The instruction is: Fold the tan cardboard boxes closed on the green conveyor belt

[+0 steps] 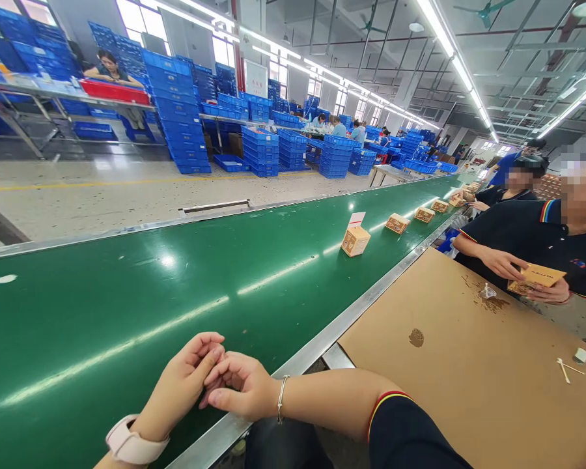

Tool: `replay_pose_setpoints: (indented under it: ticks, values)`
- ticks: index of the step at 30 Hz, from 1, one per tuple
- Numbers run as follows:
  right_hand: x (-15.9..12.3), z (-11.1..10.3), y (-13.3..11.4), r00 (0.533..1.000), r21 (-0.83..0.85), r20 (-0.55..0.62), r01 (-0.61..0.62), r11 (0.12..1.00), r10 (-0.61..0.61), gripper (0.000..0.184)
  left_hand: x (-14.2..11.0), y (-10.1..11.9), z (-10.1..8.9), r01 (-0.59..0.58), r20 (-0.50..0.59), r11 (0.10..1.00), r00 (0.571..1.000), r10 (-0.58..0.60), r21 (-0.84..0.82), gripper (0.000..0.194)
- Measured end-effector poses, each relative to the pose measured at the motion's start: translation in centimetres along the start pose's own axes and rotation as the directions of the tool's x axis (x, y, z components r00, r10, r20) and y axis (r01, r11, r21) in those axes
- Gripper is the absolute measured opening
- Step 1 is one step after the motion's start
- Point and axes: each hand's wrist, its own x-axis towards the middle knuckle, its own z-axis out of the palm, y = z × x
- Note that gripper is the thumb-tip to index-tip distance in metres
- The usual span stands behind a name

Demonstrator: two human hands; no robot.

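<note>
My left hand point(188, 378), with a pale watch band at the wrist, is at the near edge of the green conveyor belt point(141, 280). Its fingers are curled in and meet the fingertips of my right hand point(244, 385), which wears a thin metal bangle. The right fingers are loosely bent, the thumb a little apart from them. No object shows in either hand, and some fingers overlap. Farther up the belt stands a small printed cardboard box point(356, 241) with its lid flap raised. More such boxes, among them a nearby one point(397, 223), sit in a line beyond it.
A metal rail point(317, 342) edges the belt. To the right is a brown cardboard-topped table point(444, 365) with stains, a small clear plastic piece point(487, 292) and thin sticks point(563, 370). A co-worker's hands point(542, 283) hold a box there. Blue crates point(176, 111) are stacked across the aisle.
</note>
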Motion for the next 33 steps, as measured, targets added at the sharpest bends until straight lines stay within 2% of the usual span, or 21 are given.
replay_pose_setpoints:
  ticks: [3,6,10,16,22,27,33]
  values:
    - [-0.1,-0.2,0.3,0.998,-0.025,0.058,0.037,0.999,-0.035,0.058,-0.1,0.3,0.1,-0.001,-0.014,1.000,1.000,0.001,0.002,0.057]
    - [0.2,-0.4,0.5,0.997,0.022,0.024,0.073,0.997,-0.074,0.065,-0.1,0.4,0.0,-0.025,-0.041,1.000,0.999,0.026,0.011,0.059]
    - [0.4,-0.4,0.4,0.997,0.056,0.007,0.079,0.995,-0.079,0.065,0.1,0.1,-0.3,-0.067,-0.020,0.998,0.998,0.067,0.012,0.058]
    - [0.4,-0.2,0.3,0.998,0.049,0.009,0.054,0.997,-0.054,0.069,0.4,-1.4,-0.7,-0.130,0.028,0.991,0.991,0.129,0.015,0.054]
    - [0.4,-0.2,0.5,0.991,0.021,0.031,0.133,0.991,-0.133,0.065,0.6,-2.8,-0.8,-0.203,0.011,0.978,0.979,0.203,0.049,0.052]
    - [0.4,-0.2,0.2,0.994,-0.029,0.009,0.110,0.994,-0.110,0.066,0.9,-3.2,-1.2,-0.250,0.009,0.961,0.968,0.251,0.121,0.052]
    - [0.6,-0.1,0.4,0.996,0.077,-0.026,0.090,0.993,-0.088,0.065,0.9,-2.7,-1.6,-0.346,0.054,0.905,0.938,0.343,0.248,0.046]
